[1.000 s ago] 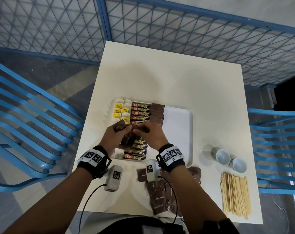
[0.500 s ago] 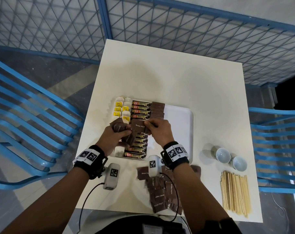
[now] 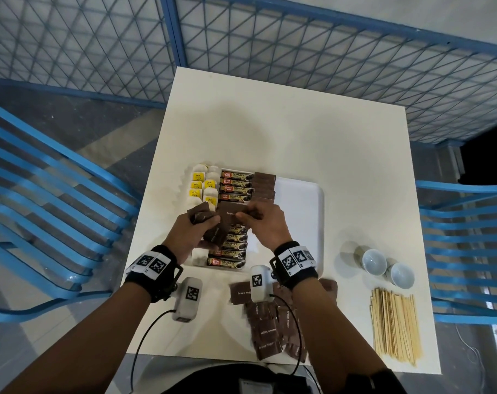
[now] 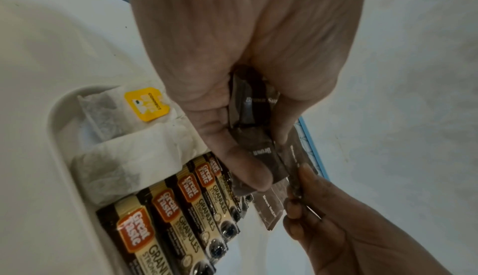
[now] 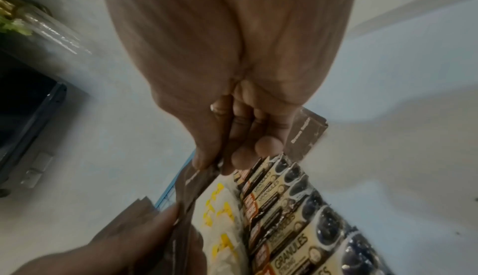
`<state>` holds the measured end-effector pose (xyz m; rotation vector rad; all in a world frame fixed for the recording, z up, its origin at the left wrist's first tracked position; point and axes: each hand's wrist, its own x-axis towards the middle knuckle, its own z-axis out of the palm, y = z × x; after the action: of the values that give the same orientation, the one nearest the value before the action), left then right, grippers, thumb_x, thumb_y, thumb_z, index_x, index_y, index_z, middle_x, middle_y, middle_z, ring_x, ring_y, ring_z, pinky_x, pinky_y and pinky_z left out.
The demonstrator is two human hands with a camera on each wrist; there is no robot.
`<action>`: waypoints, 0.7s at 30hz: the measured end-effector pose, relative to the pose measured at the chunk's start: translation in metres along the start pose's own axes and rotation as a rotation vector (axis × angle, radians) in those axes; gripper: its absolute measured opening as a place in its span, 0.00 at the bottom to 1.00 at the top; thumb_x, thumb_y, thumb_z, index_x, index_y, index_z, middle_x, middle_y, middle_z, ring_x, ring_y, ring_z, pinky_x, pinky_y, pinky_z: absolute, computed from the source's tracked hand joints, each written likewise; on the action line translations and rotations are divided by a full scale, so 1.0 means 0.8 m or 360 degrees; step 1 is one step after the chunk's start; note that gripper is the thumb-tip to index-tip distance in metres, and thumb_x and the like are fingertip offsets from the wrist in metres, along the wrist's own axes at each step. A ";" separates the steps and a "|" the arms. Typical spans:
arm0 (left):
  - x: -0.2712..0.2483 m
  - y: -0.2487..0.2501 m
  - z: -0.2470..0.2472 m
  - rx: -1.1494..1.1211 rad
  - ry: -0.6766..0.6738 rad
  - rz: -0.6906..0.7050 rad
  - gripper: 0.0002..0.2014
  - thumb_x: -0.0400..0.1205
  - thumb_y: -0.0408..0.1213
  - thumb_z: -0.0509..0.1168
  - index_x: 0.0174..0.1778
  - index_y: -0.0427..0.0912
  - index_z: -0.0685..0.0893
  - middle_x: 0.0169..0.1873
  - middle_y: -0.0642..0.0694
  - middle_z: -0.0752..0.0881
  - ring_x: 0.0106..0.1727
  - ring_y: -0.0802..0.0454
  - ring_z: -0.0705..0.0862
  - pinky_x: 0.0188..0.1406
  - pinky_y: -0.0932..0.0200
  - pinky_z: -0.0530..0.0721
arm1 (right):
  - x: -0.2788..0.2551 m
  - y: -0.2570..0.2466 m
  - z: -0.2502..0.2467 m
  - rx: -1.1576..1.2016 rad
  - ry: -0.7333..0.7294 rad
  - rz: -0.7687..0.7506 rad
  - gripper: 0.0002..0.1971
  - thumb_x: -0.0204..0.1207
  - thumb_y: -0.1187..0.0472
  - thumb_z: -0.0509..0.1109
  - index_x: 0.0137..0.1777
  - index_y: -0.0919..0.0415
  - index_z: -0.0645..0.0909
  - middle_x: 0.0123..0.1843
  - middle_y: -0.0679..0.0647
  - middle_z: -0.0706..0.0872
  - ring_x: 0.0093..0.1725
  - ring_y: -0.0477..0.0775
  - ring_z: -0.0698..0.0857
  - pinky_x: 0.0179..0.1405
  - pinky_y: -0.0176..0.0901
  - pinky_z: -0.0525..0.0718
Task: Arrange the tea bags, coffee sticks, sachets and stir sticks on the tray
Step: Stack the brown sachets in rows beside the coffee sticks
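Observation:
A white tray (image 3: 298,211) holds a column of tea bags (image 3: 203,186) with yellow tags, a column of coffee sticks (image 3: 236,186) and a short row of brown sugar sachets (image 3: 264,186) at its far end. Above the coffee sticks, my left hand (image 3: 204,221) grips a bunch of brown sachets (image 4: 256,115). My right hand (image 3: 241,214) pinches the edge of a single brown sachet (image 3: 227,213) that still touches the bunch. The left wrist view shows the tea bags (image 4: 145,103) and coffee sticks (image 4: 165,218) below the hand.
Loose brown sachets (image 3: 270,331) lie in a pile near the table's front edge, under my right forearm. Wooden stir sticks (image 3: 395,325) lie at the front right, with two small white cups (image 3: 374,261) behind them. Blue chairs flank the table.
Both hands have shifted slightly farther over the tray. The right hand has drawn one sachet out of the left hand's bunch and now holds it spread flat.

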<state>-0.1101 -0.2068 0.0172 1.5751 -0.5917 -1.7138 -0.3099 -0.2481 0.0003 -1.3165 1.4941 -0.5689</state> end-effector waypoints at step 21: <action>0.006 -0.005 -0.016 0.0064 0.0008 -0.0097 0.15 0.84 0.20 0.67 0.67 0.25 0.80 0.57 0.30 0.88 0.47 0.36 0.91 0.34 0.48 0.92 | 0.023 0.047 -0.031 -0.0371 0.0438 0.0255 0.07 0.72 0.61 0.82 0.44 0.56 0.85 0.39 0.48 0.88 0.36 0.37 0.82 0.33 0.16 0.73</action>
<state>-0.0983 -0.2062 0.0088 1.6404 -0.5846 -1.7518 -0.3464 -0.2605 -0.0293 -1.3167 1.9209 -0.4974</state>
